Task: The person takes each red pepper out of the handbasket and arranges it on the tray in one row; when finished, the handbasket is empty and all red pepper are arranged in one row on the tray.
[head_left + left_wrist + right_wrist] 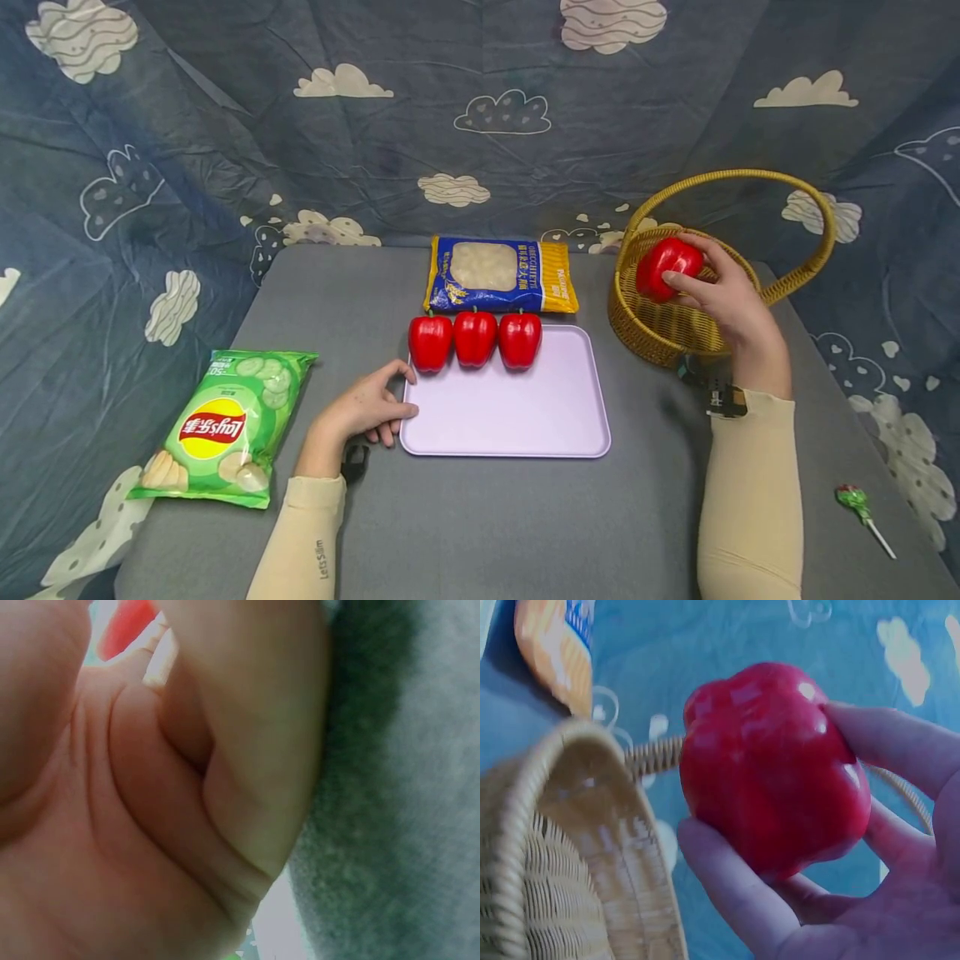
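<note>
In the head view my right hand (pixel 723 292) holds a red bell pepper (pixel 667 268) over the opening of a wicker basket (pixel 637 333). The right wrist view shows the thumb and fingers spread around the same pepper (pixel 769 772), with the basket's rim (pixel 577 731) beside it. My left hand (pixel 367 404) rests at the left edge of a pale lilac tray (pixel 510 417), thumb and index fingertips at its rim, the other fingers bent by the table. Three more red bell peppers (pixel 476 339) line the tray's far left side. The left wrist view is mostly palm (pixel 135 825).
Behind the tray lies a blue and yellow pasta bag (pixel 487 275). A green chip bag (pixel 225 429) is at the left of the grey table (pixel 480 525), and a wrapped lollipop (pixel 855 504) at the right. The basket's tall handle (pixel 738 174) arches above its opening.
</note>
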{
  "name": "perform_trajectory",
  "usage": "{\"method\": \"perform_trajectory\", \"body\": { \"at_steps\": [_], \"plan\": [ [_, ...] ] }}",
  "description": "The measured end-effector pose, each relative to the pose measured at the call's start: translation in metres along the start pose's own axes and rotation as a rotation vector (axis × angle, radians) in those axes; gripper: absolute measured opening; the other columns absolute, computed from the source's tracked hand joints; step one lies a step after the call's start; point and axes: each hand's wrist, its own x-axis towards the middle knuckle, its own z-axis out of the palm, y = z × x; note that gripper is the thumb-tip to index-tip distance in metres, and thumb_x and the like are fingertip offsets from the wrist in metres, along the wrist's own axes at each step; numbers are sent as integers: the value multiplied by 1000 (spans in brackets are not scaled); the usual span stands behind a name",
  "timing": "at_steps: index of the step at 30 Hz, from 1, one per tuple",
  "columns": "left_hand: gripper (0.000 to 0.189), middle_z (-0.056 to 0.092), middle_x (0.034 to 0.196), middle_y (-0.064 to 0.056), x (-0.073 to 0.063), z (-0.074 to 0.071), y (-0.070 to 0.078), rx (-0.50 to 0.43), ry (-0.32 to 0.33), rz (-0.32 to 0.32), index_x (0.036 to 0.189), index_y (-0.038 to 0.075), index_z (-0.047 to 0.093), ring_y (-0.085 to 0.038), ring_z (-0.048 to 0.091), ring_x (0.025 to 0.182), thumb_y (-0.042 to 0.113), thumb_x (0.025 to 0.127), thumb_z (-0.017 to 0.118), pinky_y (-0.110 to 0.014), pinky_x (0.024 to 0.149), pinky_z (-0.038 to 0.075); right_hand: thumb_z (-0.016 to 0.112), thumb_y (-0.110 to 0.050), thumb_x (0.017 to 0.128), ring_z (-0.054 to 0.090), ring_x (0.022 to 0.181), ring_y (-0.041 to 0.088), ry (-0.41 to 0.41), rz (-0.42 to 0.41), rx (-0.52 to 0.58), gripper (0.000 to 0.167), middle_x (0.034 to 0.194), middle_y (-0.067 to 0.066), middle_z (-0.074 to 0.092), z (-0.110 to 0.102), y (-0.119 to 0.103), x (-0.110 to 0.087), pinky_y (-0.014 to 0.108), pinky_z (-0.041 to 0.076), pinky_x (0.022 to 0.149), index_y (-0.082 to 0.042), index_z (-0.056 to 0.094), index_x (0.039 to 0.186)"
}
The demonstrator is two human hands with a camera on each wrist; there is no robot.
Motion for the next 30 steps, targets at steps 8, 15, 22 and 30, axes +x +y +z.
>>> {"method": "perform_trajectory", "body": {
  "at_steps": [8,15,22,30],
  "plan": [
    [45,68,68,-8,1,-1,-1,9,3,1,131,24,52,-18,67,49,23,95,80,-26,46,48,72,-29,102,36,142,34,-140,-82,33,75,167,10,27,33,-9,-19,22,59,88,-30,30,165],
    [44,69,69,-8,0,-1,1,8,2,-6,131,25,52,-19,67,49,24,95,79,-26,46,48,74,-28,100,36,147,43,-267,-42,47,77,168,16,28,63,-3,-24,28,59,92,-28,33,165],
    [44,69,68,-8,0,-1,1,10,5,1,130,25,53,-19,67,49,23,95,79,-27,45,48,73,-27,100,38,145,43,-329,-38,4,75,163,21,35,84,10,-18,38,56,98,-24,35,164],
    [44,69,69,-9,1,0,0,11,6,-2,130,25,53,-20,67,49,22,95,79,-27,46,49,74,-24,100,44,139,45,-370,-26,-37,72,158,25,40,95,19,-14,59,54,107,-21,37,162]
  ]
}}
